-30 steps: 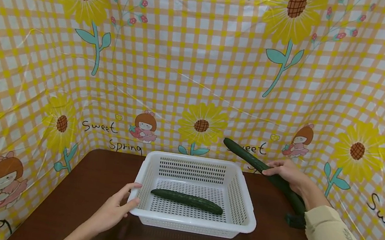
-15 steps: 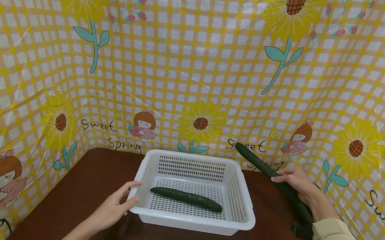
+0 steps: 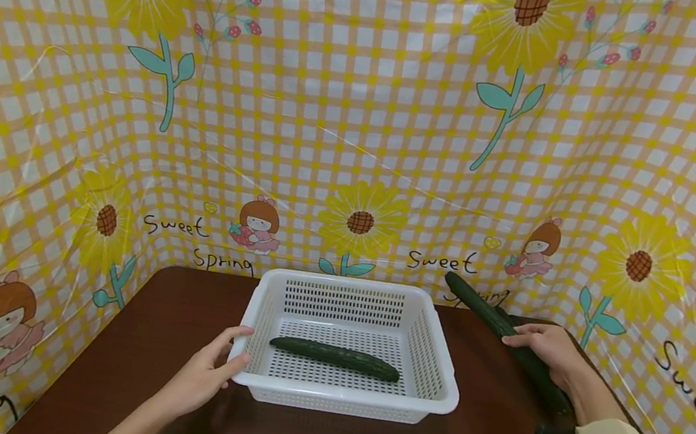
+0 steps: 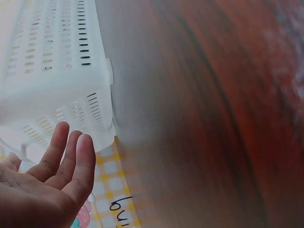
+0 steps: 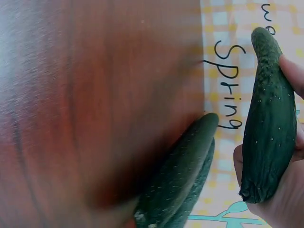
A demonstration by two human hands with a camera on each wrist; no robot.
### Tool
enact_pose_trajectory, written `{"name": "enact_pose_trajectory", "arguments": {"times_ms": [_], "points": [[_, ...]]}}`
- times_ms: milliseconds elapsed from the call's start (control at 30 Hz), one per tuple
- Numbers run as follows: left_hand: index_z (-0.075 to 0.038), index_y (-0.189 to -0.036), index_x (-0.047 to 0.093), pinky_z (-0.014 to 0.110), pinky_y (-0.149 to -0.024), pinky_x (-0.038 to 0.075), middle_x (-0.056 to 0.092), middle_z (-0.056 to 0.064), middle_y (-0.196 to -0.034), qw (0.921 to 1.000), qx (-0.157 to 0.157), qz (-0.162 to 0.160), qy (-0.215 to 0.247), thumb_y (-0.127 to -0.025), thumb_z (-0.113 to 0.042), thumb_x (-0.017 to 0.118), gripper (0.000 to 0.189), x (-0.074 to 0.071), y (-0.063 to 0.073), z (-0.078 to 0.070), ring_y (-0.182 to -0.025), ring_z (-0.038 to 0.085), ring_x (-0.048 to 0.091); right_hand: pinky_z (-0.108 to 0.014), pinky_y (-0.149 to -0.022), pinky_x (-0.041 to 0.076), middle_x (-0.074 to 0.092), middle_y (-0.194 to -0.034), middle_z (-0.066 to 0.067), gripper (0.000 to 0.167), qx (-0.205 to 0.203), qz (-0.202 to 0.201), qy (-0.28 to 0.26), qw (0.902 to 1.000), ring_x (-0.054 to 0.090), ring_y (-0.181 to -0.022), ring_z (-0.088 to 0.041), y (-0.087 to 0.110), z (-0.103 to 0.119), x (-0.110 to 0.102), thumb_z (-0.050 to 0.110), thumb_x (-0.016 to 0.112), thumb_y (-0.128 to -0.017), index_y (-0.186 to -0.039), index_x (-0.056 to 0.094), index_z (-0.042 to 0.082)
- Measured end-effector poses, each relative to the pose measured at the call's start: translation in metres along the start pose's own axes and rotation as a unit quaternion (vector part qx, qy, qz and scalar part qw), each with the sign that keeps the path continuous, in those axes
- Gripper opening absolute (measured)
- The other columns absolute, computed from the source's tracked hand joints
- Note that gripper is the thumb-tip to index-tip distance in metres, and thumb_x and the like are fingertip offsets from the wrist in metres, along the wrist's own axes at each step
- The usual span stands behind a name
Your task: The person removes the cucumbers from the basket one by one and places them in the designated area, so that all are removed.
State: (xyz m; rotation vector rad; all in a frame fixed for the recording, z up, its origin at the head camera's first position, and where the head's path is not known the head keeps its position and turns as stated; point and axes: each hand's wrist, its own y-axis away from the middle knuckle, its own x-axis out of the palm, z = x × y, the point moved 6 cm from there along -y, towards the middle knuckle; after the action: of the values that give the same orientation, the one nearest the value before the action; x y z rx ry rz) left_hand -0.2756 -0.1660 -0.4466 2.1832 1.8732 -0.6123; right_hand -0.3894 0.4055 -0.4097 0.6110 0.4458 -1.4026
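Observation:
A dark green cucumber point(image 3: 477, 304) is held in my right hand point(image 3: 547, 348), slanting up toward the back wall; thumb and fingers grip its middle. In the right wrist view its blunt end points down beside the palm. Below it, two more cucumbers point(image 5: 178, 175) lie close together on the table, largely hidden by the hand and arm in the head view. My left hand point(image 3: 204, 368) rests its thumb and index finger on the left rim of a white plastic basket point(image 3: 348, 398). Its other fingers point(image 4: 84, 156) extend loosely beside the basket's outer wall. One cucumber point(image 3: 334, 357) lies inside the basket.
The basket stands mid-table on a dark brown wooden tabletop point(image 3: 156, 323). A yellow checked cloth point(image 3: 307, 128) with sunflowers hangs round the back and both sides, close behind the basket and the right-hand cucumbers.
My right hand has moved right and slightly down with the cucumber, away from the basket. The left hand stays on the rim, and the basket keeps its place.

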Motion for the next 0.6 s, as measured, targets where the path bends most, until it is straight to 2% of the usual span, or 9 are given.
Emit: {"name": "enact_pose_trajectory", "arguments": {"times_ms": [267, 600], "points": [[-0.022, -0.146, 0.046, 0.038, -0.072, 0.051, 0.064, 0.017, -0.126, 1.0, -0.002, 0.001, 0.001, -0.102, -0.031, 0.061, 0.048, -0.001, 0.0, 0.0, -0.102, 0.024, 0.062, -0.071, -0.108, 0.026, 0.018, -0.155, -0.041, 0.077, 0.004, -0.028, -0.015, 0.9995, 0.014, -0.139, -0.063, 0.01, -0.015, 0.006, 0.038, 0.067, -0.095, -0.144, 0.04, -0.016], [-0.024, -0.145, 0.046, 0.036, -0.071, 0.051, 0.065, 0.015, -0.123, 1.0, -0.003, 0.0, -0.001, -0.101, -0.031, 0.061, 0.047, 0.0, 0.001, 0.0, -0.098, 0.021, 0.062, -0.07, -0.107, 0.03, 0.034, -0.15, -0.038, 0.054, 0.018, -0.073, -0.019, 0.997, 0.023, -0.137, -0.061, 0.016, -0.028, 0.012, 0.028, 0.066, -0.096, -0.127, 0.059, -0.016]]}}
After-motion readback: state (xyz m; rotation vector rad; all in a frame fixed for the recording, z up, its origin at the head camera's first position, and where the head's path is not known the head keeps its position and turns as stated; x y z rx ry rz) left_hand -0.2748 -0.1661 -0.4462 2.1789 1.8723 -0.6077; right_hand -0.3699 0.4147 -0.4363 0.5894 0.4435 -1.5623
